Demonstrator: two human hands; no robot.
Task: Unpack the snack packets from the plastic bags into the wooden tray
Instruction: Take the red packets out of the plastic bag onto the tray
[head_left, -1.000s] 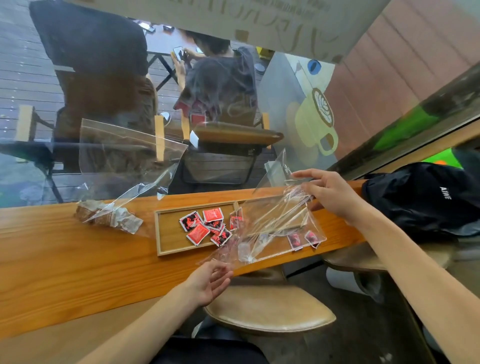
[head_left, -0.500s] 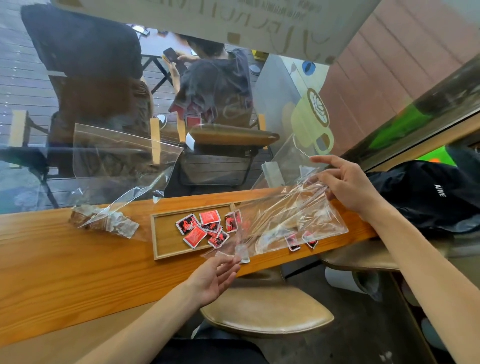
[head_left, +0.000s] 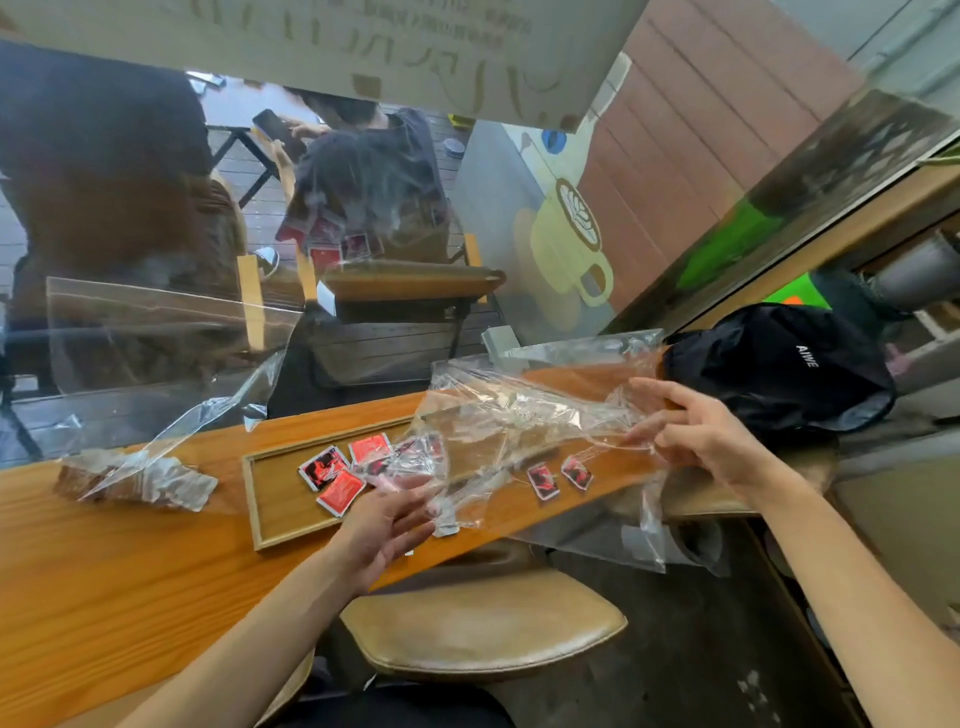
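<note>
A person's right hand pinches one end of a clear plastic bag above the desk, while the left hand, fingers loosely spread, touches its lower end. Two snack packets lie inside, between the hands; tipped carelessly, they could slide past the wooden tray onto the desk. Just beyond the left grip, several packets rest in the tray.
</note>
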